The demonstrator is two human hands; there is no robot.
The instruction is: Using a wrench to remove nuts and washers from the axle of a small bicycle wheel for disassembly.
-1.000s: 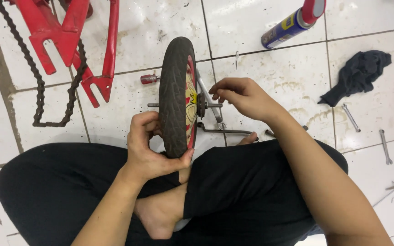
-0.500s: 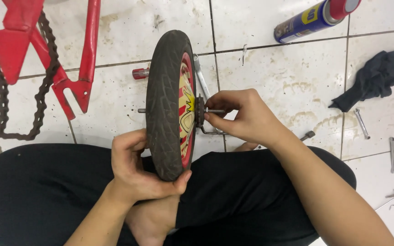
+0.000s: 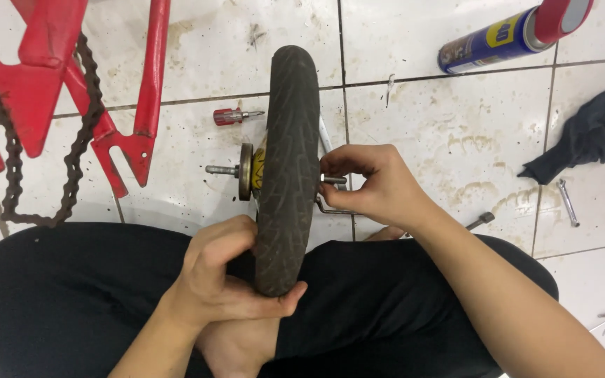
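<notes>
Two hands, wheel, seemingly grimy tiles

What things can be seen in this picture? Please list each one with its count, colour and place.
wheel: one, black tyre, upright at centre, above the lap
axle: one, grey metal, sticks out of the hub to the left
bicycle frame: one, red, on the tiles upper left
chain: one, dark, hangs around the frame
screwdriver: one, red handle, left of the wheel
spray can: one, blue and yellow with red cap, upper right
cloth: one, dark, right side
wrenches: at least two, silver, right edge
floor: white tiles, stained
left hand: grips the tyre's near edge
right hand: fingers at the hub's right side
</notes>
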